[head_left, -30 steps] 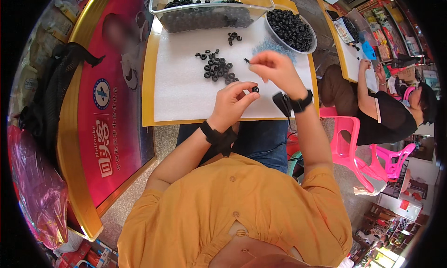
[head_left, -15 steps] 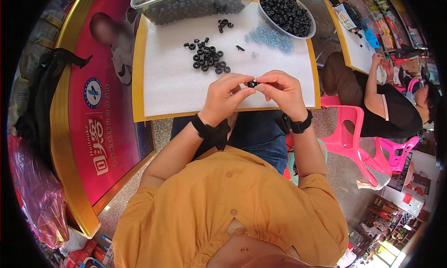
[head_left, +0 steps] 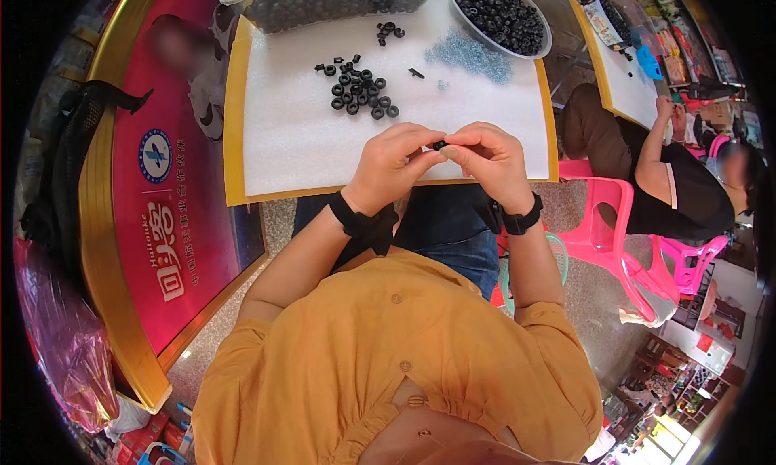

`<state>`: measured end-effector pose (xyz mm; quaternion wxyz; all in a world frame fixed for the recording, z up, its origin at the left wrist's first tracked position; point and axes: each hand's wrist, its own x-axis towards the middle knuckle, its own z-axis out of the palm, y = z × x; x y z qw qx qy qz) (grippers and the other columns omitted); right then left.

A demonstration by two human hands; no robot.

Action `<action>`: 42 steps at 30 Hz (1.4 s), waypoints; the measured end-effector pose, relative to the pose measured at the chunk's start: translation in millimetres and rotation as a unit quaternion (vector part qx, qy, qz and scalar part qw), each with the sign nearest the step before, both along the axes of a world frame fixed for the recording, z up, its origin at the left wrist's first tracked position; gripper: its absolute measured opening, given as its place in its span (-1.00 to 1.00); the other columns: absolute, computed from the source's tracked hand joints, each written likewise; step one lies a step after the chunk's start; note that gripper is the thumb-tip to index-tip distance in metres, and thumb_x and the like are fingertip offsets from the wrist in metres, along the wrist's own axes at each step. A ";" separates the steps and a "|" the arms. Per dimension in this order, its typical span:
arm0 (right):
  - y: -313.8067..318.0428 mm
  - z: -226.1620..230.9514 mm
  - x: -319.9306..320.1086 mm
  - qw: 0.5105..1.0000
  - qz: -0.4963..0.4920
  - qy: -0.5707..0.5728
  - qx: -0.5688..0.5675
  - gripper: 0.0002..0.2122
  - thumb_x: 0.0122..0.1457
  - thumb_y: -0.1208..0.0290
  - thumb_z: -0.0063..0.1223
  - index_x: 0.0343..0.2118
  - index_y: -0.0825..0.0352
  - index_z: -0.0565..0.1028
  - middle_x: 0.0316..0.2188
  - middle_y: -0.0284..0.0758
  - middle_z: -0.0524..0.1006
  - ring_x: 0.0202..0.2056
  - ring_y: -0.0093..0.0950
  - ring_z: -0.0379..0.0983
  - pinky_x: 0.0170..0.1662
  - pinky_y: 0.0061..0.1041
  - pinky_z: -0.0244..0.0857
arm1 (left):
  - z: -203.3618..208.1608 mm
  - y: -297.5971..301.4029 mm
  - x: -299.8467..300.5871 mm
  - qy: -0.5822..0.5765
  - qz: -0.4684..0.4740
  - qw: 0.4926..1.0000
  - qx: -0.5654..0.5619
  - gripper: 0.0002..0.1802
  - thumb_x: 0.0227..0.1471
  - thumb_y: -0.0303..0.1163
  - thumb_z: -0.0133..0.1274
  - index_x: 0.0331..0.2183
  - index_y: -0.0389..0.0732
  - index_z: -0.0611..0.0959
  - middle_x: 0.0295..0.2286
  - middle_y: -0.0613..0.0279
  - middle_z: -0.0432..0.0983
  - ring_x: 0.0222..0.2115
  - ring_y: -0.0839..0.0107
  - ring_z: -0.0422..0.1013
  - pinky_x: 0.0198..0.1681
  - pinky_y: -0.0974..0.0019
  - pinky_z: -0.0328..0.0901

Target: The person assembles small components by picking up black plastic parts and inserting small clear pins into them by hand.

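Both of my hands meet over the near part of the white table mat (head_left: 291, 154). My left hand (head_left: 396, 158) and my right hand (head_left: 491, 158) pinch a small black ring-shaped part (head_left: 439, 145) between their fingertips. The fingers cover most of it. Beyond my left hand lies a loose pile of black ring-shaped parts (head_left: 356, 93). A few more black pieces (head_left: 390, 33) sit farther back, and a thin black piece (head_left: 416, 73) lies by itself. A patch of small clear bluish pieces (head_left: 469, 57) is spread on the mat's far right.
A clear plastic bin (head_left: 331, 8) of black parts stands at the far edge, beside a round bowl (head_left: 543, 49) heaped with similar parts. A pink chair (head_left: 598, 210) is at the right. Another person (head_left: 671, 170) sits working at a second table (head_left: 618, 69).
The view has shifted slightly, so the table and its contents sit a little higher and farther left. Both hands keep their pinch on the black part.
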<state>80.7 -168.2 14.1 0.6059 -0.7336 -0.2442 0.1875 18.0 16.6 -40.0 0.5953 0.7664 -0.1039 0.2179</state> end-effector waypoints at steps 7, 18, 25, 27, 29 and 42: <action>-0.1 -3.4 -8.2 0.999 -0.030 0.020 0.004 -0.91 0.16 0.54 0.22 -0.28 0.40 0.63 -0.41 -0.44 0.54 -0.53 -0.73 0.41 -0.50 -0.75 0.27 | 2.2 1.9 1.4 0.007 -0.016 1.000 -0.012 -0.72 -0.05 -0.50 0.29 -0.20 -0.24 0.71 -0.38 0.21 0.59 -0.47 0.50 0.45 -0.42 0.47 0.36; -5.1 -22.5 -10.8 0.984 -0.037 0.136 0.113 -0.85 0.22 0.50 0.16 -0.18 0.40 0.60 -0.49 -0.40 0.53 -0.55 -0.64 0.42 -0.49 -0.69 0.30 | 1.8 3.1 0.5 0.012 -0.037 0.999 -0.027 -0.71 -0.07 -0.51 0.30 -0.20 -0.23 0.71 -0.40 0.21 0.58 -0.47 0.49 0.44 -0.41 0.46 0.34; -7.0 -23.4 -8.2 0.953 -0.030 0.264 0.145 -0.75 0.19 0.46 0.21 -0.10 0.41 0.52 -0.44 -0.36 0.55 -0.53 -0.64 0.44 -0.48 -0.66 0.35 | 3.3 3.9 -0.1 -0.001 -0.042 0.999 -0.029 -0.69 -0.08 -0.51 0.31 -0.20 -0.22 0.72 -0.38 0.20 0.59 -0.45 0.47 0.45 -0.41 0.45 0.35; -9.3 -25.9 -2.7 0.945 -0.009 0.292 0.144 -0.74 0.18 0.45 0.21 -0.10 0.42 0.51 -0.43 -0.35 0.56 -0.53 -0.64 0.45 -0.49 -0.67 0.35 | 5.7 5.0 0.0 -0.006 -0.058 0.998 -0.039 -0.70 -0.08 -0.52 0.31 -0.20 -0.22 0.72 -0.38 0.21 0.58 -0.45 0.47 0.45 -0.40 0.45 0.34; -9.4 -25.1 -1.0 0.936 0.013 0.320 0.144 -0.73 0.18 0.43 0.21 -0.10 0.42 0.50 -0.42 -0.34 0.56 -0.53 -0.64 0.45 -0.50 -0.67 0.36 | 5.0 5.9 0.0 -0.012 -0.073 0.996 -0.048 -0.70 -0.07 -0.52 0.30 -0.20 -0.21 0.72 -0.38 0.22 0.57 -0.44 0.47 0.44 -0.40 0.45 0.33; 19.9 -43.9 -18.7 0.893 0.014 0.369 0.257 -0.86 0.22 0.40 0.09 -0.29 0.38 0.47 -0.55 -0.38 0.47 -0.69 -0.70 0.28 -0.73 -0.75 0.04 | 1.3 12.2 -0.9 0.016 -0.103 0.990 -0.096 -0.72 -0.05 -0.49 0.29 -0.21 -0.25 0.71 -0.41 0.34 0.43 -0.45 0.57 0.31 -0.40 0.50 0.20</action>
